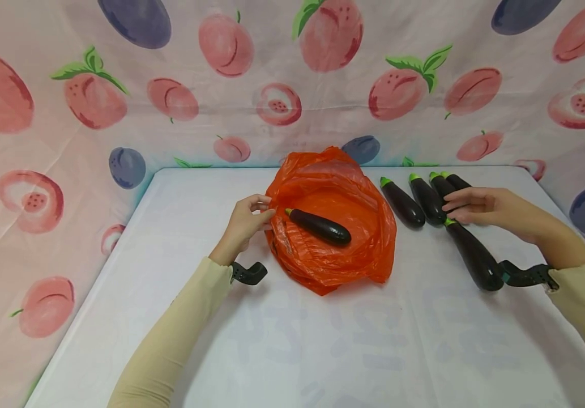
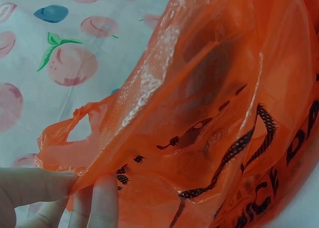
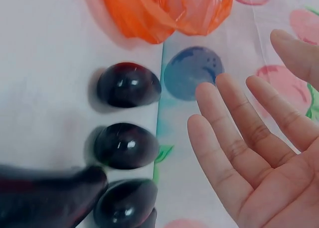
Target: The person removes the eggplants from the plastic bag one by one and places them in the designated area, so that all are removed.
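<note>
An orange-red plastic bag [image 1: 330,266] lies spread with its mouth facing up, and one dark eggplant [image 1: 323,228] rests in it. At the bag's left rim is my left hand [image 1: 245,224]; in the left wrist view its thumb and fingers pinch the thin plastic [image 2: 144,153]. My right hand [image 1: 498,211] hovers over the eggplants on the right, its fingers extended and holding nothing in the right wrist view. Below its fingertips, a nearer eggplant [image 1: 474,258] lies slanted, its green stem end close to the row. Another eggplant [image 1: 402,204] is at the row's left end.
A white-covered table [image 1: 292,351] carries everything. Behind it hangs a cloth [image 1: 333,113] printed with peaches and plums. The right part of the row, with another eggplant [image 1: 426,198], is partly hidden by my right hand. Black wrist mounts [image 1: 249,274] sit at both cuffs.
</note>
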`<state>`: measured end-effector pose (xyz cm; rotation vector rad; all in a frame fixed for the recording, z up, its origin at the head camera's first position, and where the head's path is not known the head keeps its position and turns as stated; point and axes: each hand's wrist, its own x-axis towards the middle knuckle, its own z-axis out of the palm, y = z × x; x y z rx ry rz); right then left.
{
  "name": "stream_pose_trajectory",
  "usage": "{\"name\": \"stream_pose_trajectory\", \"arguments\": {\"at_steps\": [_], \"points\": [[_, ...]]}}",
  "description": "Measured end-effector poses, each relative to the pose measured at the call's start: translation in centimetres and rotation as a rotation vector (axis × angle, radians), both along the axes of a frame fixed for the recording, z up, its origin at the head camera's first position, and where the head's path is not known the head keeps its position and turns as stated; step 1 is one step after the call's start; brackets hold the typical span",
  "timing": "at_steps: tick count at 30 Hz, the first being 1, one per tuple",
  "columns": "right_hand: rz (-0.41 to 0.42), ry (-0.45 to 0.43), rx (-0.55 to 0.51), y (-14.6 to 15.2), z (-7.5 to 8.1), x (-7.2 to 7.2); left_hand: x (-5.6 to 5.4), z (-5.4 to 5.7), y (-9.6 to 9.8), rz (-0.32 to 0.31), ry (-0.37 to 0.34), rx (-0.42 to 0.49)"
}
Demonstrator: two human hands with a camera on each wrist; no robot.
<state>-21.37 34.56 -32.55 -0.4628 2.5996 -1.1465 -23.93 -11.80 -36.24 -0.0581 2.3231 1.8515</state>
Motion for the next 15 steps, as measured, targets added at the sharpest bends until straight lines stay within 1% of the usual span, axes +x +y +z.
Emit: {"name": "stream_pose_trajectory", "arguments": {"at_steps": [10,13,15], "points": [[0.009,-0.052,0.053,-2.8,0.7,-1.1,-0.1,-0.1,0.1,-0.005,0.000,-0.001],[0.023,-0.079,0.048,-3.4,0.8,-1.4,-0.1,0.0,0.1,-0.003,-0.003,-0.007],[0.040,-0.098,0.019,-3.9,0.8,-1.6,0.0,0.0,0.1,-0.001,-0.005,-0.012]]}}
